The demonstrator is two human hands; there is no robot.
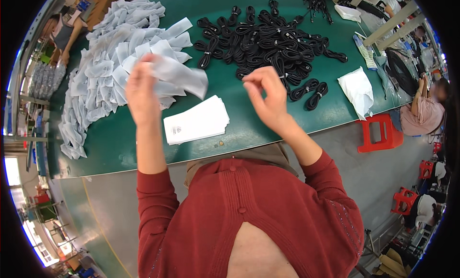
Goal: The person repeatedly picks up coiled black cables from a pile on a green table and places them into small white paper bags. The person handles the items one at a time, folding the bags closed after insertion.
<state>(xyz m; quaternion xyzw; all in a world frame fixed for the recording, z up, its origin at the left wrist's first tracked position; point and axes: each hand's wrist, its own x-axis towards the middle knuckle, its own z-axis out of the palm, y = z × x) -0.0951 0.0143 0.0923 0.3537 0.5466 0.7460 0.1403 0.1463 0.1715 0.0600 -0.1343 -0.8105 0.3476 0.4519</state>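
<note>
My left hand (143,93), a little smeared by motion, pinches the end of a frosted translucent plastic bag (179,75). The bag stretches to the right from the fingers, above the table, and looks flat. My right hand (268,98) hovers at the near edge of a heap of coiled black cables (268,43). Its fingers are bent, with a gap between thumb and forefinger, and nothing shows in them. Between my hands, near the table's front edge, lies a fanned stack of white printed paper slips (196,121). A large pile of similar frosted bags (103,74) spreads out at the left.
The green table (124,148) carries everything. Two coiled cables (310,93) lie just off the heap. At the right are a white plastic bag (357,91) and a red stool (381,133). Other people sit or stand at far left (64,31) and far right (421,110).
</note>
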